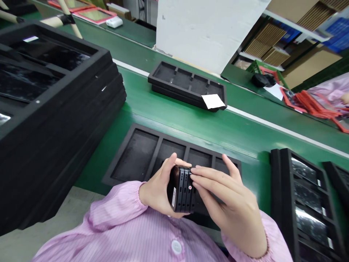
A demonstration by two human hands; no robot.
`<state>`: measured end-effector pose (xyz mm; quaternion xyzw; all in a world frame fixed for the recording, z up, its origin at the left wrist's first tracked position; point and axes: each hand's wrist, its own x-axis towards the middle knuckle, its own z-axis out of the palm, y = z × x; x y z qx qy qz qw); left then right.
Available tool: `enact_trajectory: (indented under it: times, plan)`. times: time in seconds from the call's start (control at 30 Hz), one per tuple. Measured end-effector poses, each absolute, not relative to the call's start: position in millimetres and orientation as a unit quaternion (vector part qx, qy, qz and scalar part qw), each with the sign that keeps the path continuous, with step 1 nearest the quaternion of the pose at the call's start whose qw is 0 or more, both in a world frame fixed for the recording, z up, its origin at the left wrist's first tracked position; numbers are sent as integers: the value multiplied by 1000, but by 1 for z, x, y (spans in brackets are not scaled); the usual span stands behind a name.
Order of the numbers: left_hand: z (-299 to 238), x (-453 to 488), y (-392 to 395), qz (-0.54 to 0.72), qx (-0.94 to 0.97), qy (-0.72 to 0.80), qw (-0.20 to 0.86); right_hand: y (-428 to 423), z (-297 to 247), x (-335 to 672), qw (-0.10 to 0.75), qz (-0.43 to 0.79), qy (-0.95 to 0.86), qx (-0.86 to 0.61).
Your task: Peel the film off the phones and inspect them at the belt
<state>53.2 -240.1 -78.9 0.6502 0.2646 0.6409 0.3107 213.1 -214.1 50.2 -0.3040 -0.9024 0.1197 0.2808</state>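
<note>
Upright in front of my chest is a stack of several black smartphones [183,191], their edges with ports and small holes turned toward me. A white label shows on the left one and a small round sticker with a red mark on another. My left hand [160,189] is closed around the stack, thumb on its near left side. With fingers stretched out and thumb apart, my right hand [229,196] touches the stack's right upper edge with its fingertips. Beneath both hands lies a black foam tray [120,174] with rectangular compartments, partly hidden by the hands.
A tall pile of black trays [81,120] holding dark screens stands at left. Farther back, smaller trays [188,94] carry a white paper [213,101]. Trays with phones [286,203] stand on the right. Red-framed items [313,103] lie near another person's sleeve [331,87].
</note>
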Motion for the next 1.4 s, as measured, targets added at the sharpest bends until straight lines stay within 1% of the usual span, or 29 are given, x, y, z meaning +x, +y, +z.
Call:
enact_trajectory:
  times: [0.1, 0.3, 0.4, 0.53, 0.7, 0.97, 1.27, 1.4]
  plan:
    - [-79, 53, -241, 643, 645, 263, 318, -216, 53, 217, 263, 122, -911, -294]
    - [-78, 57, -243, 641, 653, 280, 290, -230, 65, 218, 204, 36, -931, -302]
    - [-77, 59, -244, 640, 655, 287, 280, -232, 68, 219, 188, 25, -932, -309]
    - [-76, 59, -243, 634, 671, 280, 263, -234, 68, 222, 185, 60, -930, -312]
    - [-76, 59, -243, 634, 664, 287, 274, -240, 61, 223, 203, 85, -919, -326]
    - [-77, 60, -244, 636, 662, 283, 276, -246, 55, 222, 229, 74, -898, -367]
    - [-76, 61, -244, 632, 669, 291, 261, -248, 53, 225, 221, 92, -896, -373]
    - [-77, 62, -244, 636, 671, 284, 252, -248, 53, 225, 217, 73, -899, -374]
